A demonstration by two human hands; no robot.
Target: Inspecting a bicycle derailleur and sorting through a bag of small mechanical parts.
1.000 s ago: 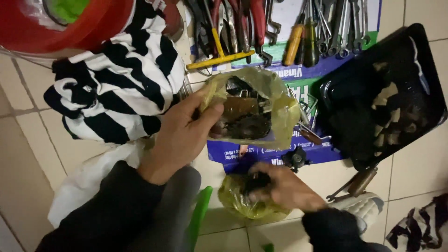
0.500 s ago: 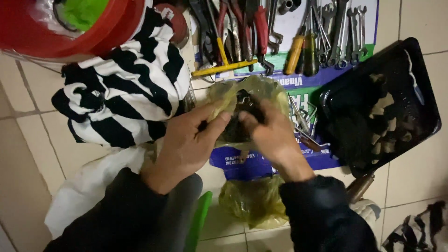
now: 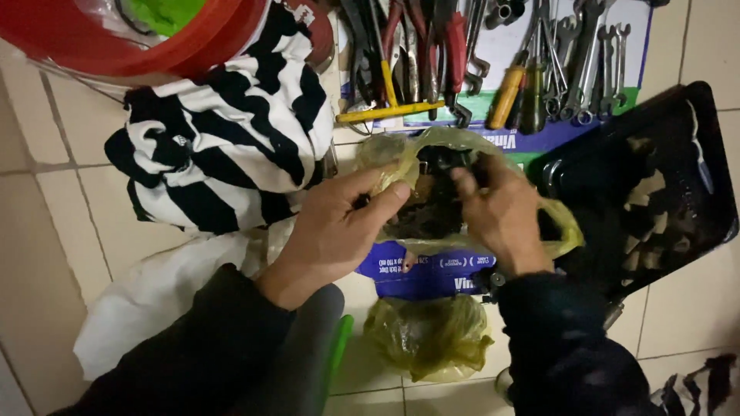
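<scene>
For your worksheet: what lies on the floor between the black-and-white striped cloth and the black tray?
In the head view, the yellow plastic bag lies between the striped cloth and black tray, held open by both hands.

A makeshift repair spot on a home's tiled floor (image 3: 46, 208) — pliers (image 3: 451, 46), spanners (image 3: 578, 62) and screwdrivers (image 3: 509, 96) lie spread over a printed sheet (image 3: 432, 273), beside a black tray (image 3: 694, 177) — and a striped cloth (image 3: 223, 146).

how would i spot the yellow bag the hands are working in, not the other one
Start at the black tray on the tiled floor, right side. Just left of it, below the row of tools, lies the open bag, held by the left hand and right hand. Unlike the crumpled bag nearer the person, it is spread open with dark stuff inside.
</scene>
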